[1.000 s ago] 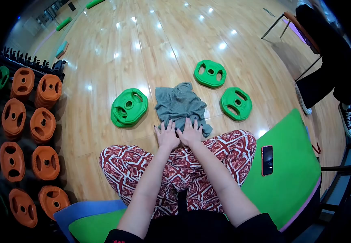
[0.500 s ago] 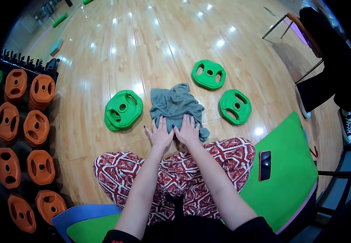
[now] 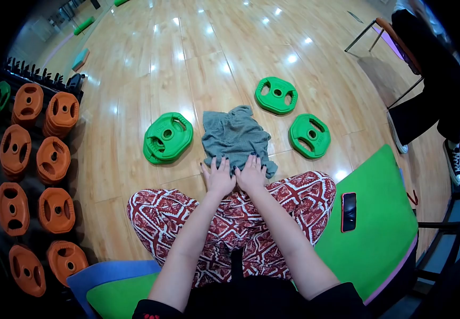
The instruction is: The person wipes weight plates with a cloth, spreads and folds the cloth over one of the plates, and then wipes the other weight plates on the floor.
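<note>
Grey-green cloth [image 3: 235,130] lies crumpled on the floor [image 3: 203,69], well in from the floor's edges, directly ahead of the left hand [image 3: 220,181] and right hand [image 3: 250,177], both flat, fingers spread on its near edge, about equally close, its long axis hard to tell among folds.

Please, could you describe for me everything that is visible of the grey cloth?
The cloth is grey with a slightly greenish or bluish tone, and looks like soft, thin fabric. It lies loosely spread on the shiny floor, wrinkled all over, with uneven edges. The fingertips of the left hand and right hand rest at its near edge. Green weights lie on both sides, apart from it. Its underside is hidden.
</note>
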Demonstrator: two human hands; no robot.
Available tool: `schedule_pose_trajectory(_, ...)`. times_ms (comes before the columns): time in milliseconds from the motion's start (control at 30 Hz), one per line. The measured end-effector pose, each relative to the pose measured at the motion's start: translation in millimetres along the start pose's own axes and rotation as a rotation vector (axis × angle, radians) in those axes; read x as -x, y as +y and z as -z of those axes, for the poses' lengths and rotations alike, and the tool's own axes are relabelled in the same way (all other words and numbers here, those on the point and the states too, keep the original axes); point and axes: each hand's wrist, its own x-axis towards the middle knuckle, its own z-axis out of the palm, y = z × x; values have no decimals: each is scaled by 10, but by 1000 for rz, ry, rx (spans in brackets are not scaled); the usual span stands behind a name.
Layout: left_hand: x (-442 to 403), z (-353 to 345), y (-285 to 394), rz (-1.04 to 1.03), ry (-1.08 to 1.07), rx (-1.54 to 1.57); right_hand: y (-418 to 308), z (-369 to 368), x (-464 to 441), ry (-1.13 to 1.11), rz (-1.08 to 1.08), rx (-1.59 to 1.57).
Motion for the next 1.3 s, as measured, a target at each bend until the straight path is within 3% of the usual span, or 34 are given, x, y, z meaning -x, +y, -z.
schedule_pose_trajectory(167,-82,-125,10,-60,69,-34,55,-40,-95,-9,12,-32)
schedule_pose_trajectory(500,-440,-24,-28,-62,7,-21,-9,23,-324,25,-26,8)
schedule_pose_trajectory(767,-122,-144,1,-135,30,-152,-14,15,-22,-56,189,187)
schedule_pose_trajectory(867,34,-32,25,-180,-94,-254,15,-7,58,-107,290,277)
schedule_pose_trajectory(1033,63,-107,3,-178,36,-121,-16,47,68,-148,288,283)
schedule_pose_trajectory(1100,62,-33,48,-140,-117,-164,-13,35,49,-147,278,282)
schedule_pose_trajectory(1300,-143,-158,-74,-167,52,-64,-72,44,-69,-137,239,183)
